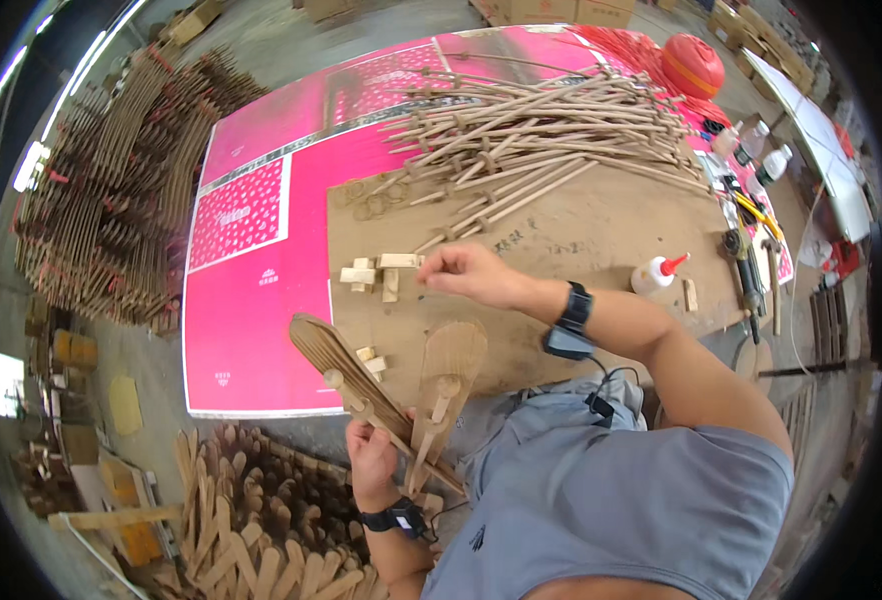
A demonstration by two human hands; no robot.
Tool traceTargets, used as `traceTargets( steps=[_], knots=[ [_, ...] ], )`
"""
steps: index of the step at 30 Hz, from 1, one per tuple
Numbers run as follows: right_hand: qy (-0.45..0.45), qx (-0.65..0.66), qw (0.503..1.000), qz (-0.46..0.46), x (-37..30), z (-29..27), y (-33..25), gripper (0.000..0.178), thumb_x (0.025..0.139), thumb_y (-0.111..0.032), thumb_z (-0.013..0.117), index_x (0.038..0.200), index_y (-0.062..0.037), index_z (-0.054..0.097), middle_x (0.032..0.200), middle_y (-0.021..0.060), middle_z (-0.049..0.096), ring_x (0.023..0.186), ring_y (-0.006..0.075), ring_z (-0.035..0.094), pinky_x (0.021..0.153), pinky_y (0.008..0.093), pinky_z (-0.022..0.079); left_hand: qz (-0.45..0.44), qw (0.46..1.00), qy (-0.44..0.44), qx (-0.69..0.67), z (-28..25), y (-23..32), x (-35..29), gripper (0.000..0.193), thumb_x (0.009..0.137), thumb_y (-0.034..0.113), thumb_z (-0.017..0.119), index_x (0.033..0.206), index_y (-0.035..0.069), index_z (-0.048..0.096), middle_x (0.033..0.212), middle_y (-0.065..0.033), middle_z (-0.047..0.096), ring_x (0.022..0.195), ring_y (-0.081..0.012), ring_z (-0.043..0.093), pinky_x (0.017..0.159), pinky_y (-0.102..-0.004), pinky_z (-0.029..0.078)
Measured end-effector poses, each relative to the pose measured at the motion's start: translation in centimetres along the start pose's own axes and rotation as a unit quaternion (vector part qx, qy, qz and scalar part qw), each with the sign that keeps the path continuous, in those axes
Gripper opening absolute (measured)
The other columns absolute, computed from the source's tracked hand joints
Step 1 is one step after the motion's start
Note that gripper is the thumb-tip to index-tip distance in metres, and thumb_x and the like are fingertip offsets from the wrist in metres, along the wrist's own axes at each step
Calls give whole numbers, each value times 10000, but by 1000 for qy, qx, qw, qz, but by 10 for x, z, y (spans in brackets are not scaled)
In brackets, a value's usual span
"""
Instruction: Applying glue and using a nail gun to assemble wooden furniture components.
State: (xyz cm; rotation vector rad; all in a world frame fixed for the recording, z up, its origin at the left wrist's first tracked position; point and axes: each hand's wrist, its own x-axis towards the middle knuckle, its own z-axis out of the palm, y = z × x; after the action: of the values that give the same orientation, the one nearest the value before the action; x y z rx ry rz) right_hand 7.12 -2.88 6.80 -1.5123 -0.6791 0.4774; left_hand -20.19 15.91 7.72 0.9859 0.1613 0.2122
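My left hand is closed around the lower part of a wooden piece made of ridged, round-ended slats with a round dowel across it. Beside it stands a second round-ended wooden piece, also with a dowel; whether the two are joined I cannot tell. My right hand is over the table, its fingers pinched at the end of a small pale wooden block. That block lies crosswise above another block. More blocks sit to the left, and a few show behind the ridged piece.
Thin wooden rods are heaped at the table's far side. A white glue bottle with red tip stands right of my arm. Tools and bottles line the right edge. Rounded slats are piled below left; stacked wooden frames stand beyond.
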Motion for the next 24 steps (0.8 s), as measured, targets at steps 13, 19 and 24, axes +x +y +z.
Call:
traceTargets(
  steps=[13,19,24],
  knots=[
    [2,379,922,79,-175,-34,-44,213,984,-54,681,1191,-11,661,1183,58,711,993,110,674,903,273,547,-148,962,-225,37,67,-21,56,633,923,271,778,1349,-126,527,1116,-231,728,1003,-321,726,933,-428,572],
    [18,444,895,45,-205,-31,-44,344,960,-119,735,1264,-16,612,1214,73,686,1080,134,672,954,305,562,-230,928,-292,23,106,-45,72,782,899,233,803,1479,-94,394,1301,-209,639,1153,-328,660,1002,-454,545],
    [21,461,885,59,-227,-50,-33,373,956,-130,743,1280,-20,597,1240,64,676,1046,139,687,885,297,599,-285,902,-323,9,116,-66,79,718,911,169,775,1477,-62,399,1444,-196,552,1285,-338,595,1081,-482,499]
  ],
)
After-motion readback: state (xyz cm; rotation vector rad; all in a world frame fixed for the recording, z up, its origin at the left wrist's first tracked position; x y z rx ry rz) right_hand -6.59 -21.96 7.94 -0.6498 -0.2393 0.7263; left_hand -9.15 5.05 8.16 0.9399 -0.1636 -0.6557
